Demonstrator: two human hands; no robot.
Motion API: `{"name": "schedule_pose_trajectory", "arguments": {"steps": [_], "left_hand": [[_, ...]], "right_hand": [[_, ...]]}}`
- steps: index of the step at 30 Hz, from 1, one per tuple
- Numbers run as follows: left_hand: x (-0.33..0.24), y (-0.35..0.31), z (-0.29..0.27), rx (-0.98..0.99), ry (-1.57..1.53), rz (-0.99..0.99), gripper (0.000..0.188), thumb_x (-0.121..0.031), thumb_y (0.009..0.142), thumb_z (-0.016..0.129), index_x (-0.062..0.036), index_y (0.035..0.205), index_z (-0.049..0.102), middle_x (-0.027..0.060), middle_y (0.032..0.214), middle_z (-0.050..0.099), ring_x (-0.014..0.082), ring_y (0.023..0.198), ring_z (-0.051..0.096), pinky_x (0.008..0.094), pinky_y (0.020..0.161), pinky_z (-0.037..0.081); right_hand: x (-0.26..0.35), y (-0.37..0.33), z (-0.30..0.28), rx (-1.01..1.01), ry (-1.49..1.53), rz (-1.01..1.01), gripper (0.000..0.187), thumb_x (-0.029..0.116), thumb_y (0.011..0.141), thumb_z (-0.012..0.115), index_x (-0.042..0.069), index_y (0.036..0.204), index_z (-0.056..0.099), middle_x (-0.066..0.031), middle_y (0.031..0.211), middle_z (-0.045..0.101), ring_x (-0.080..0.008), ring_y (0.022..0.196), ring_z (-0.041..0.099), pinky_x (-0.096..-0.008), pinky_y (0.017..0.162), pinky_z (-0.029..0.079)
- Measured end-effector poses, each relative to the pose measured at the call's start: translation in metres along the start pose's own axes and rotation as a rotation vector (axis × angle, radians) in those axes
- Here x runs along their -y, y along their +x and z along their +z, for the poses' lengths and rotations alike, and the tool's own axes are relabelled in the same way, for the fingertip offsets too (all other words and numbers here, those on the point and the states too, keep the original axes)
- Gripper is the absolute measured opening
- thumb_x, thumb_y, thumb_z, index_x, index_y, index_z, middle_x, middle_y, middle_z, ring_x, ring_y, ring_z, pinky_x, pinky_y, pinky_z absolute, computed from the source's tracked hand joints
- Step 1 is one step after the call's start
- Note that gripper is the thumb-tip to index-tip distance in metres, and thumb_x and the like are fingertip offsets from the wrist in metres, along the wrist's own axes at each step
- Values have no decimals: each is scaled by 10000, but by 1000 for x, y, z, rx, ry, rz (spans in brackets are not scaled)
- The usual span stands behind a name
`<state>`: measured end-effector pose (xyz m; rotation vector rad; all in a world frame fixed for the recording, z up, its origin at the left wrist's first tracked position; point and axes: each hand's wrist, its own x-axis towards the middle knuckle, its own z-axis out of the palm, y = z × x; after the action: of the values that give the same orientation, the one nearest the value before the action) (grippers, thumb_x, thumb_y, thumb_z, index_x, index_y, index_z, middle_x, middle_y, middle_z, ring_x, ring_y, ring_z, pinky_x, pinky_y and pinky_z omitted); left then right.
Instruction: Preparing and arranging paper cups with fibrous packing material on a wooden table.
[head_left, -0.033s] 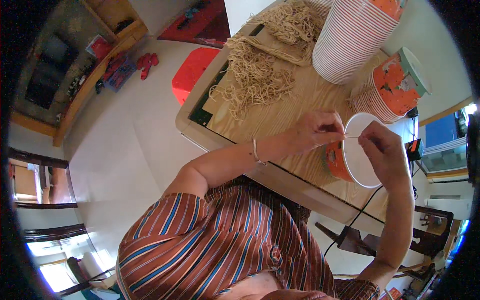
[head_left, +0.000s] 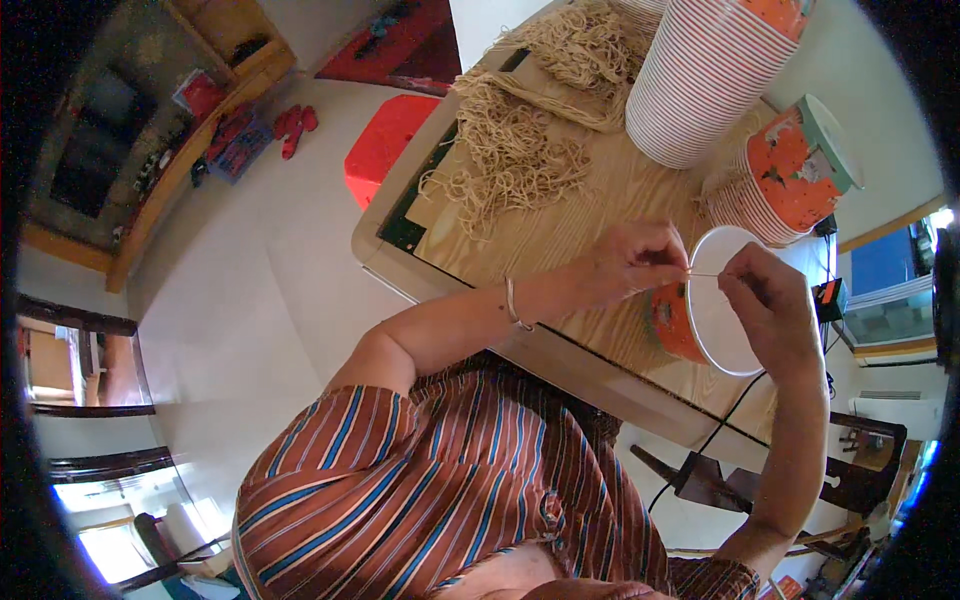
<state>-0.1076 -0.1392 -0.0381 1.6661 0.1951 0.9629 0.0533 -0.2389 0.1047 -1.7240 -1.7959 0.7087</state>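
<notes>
My left hand [head_left: 645, 258] pinches one end of a thin pale cord [head_left: 704, 274] between thumb and fingertips. The other end of that cord is in the closed fingers of my right hand [head_left: 765, 300]. The cord runs straight across the short gap between the hands, over the rim of an orange paper bucket [head_left: 678, 322]. This bucket has a white inside and its mouth faces right and toward me. My right hand covers part of the opening.
Loose tan cords [head_left: 515, 150] lie heaped on the wood-grain table [head_left: 560, 245]. Behind the bucket stand a tall stack of white-rimmed paper buckets [head_left: 705, 80] and a shorter orange stack [head_left: 795, 170]. A red stool [head_left: 385, 150] is left of the table; a black cable [head_left: 735, 408] crosses its near edge.
</notes>
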Motion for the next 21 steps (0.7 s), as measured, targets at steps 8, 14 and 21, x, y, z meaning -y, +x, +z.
{"name": "schedule_pose_trajectory", "arguments": {"steps": [8,14,21], "left_hand": [[8,-4,11,-46,-189,125,73,-43,834,680,-45,857,610,29,857,604,116,795,575,270,707,469],[-13,-17,15,-121,-436,-253,79,-129,901,620,-53,913,603,3,884,600,100,885,561,274,824,473],[-7,-24,21,-217,-482,-270,69,-116,891,591,-52,911,576,-3,857,590,79,849,548,248,801,458]], "right_hand": [[18,-7,2,-83,26,-37,147,69,868,592,7,762,511,1,627,465,-54,596,401,-244,534,371],[19,-8,0,-86,-35,-35,140,74,871,582,12,763,518,-18,617,488,-59,583,414,-254,519,376],[28,-11,3,-31,-53,-24,101,59,840,590,8,772,536,-50,605,492,-67,556,419,-260,501,380]]}}
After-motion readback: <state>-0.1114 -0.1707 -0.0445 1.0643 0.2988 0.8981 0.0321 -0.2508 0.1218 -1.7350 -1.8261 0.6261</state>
